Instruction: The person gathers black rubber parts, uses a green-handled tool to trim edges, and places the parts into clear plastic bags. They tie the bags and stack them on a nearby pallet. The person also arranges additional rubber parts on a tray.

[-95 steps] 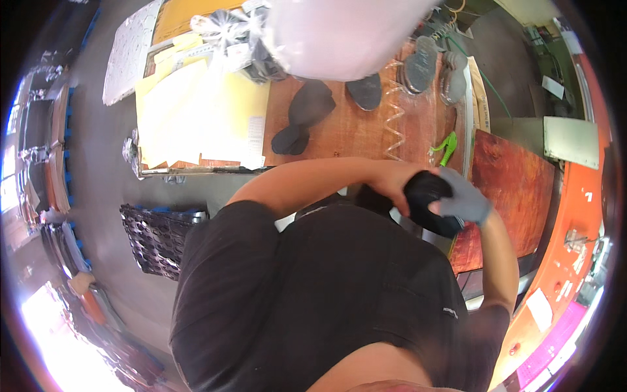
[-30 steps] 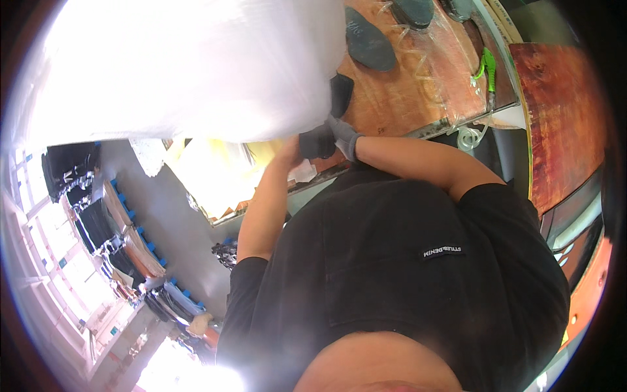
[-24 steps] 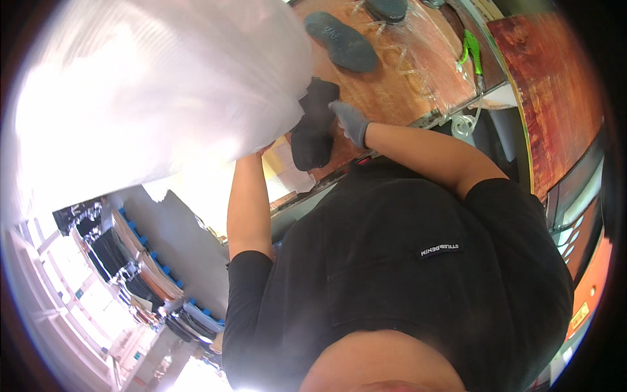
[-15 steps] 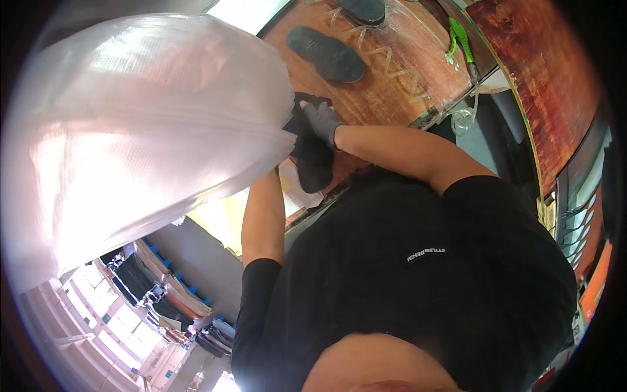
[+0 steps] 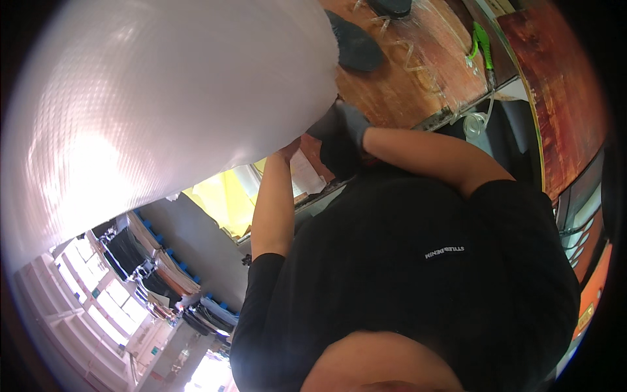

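My right hand [image 5: 353, 122], in a grey glove, grips a black, sole-shaped piece [image 5: 337, 151] close to my body at the table's near edge. Its outline is too dark to tell the kind. My left hand [image 5: 291, 149] reaches beneath the lower edge of a large sheet of translucent bubble wrap [image 5: 189, 98], which hides its fingers. This sheet fills the upper left and comes right up to the gloved hand. Beyond it lies a dark shoe sole [image 5: 358, 47] on the brown tabletop [image 5: 398, 91], partly covered by the wrap.
A second dark sole [image 5: 390, 6] lies at the far edge. At right are a green-handled tool [image 5: 482, 44], a coil of clear tubing [image 5: 475, 124] and a reddish-brown board [image 5: 552, 91]. Yellow paper [image 5: 225, 201] lies left of my left arm. Racks of hanging pieces [image 5: 140, 268] stand lower left.
The bubble wrap has come closer and spread to the right, covering part of the dark sole. In view, both hands and the black piece have shifted right.
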Demonstrator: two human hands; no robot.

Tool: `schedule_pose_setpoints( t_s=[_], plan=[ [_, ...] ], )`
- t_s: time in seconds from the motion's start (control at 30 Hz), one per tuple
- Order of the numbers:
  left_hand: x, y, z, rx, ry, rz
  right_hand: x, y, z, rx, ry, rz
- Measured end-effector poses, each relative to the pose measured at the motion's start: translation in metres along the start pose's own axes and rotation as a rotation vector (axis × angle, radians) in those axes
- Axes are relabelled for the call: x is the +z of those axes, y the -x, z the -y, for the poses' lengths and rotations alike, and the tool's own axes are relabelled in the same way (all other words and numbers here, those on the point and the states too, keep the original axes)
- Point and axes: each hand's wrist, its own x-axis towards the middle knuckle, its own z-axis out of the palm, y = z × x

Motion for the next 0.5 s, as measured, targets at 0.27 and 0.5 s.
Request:
schedule_pose_setpoints(
  t_s=[0.27, 0.5],
  plan=[
    [0.081, 0.042, 0.038, -0.398, -0.043, -0.64, 0.064, 0.096, 0.084, 0.498, -0.543, -0.125],
    [0.076, 0.047, 0.038, -0.223, -0.322, -0.13, 0.07, 0.09, 0.069, 0.403, -0.549, -0.167]
  ],
)
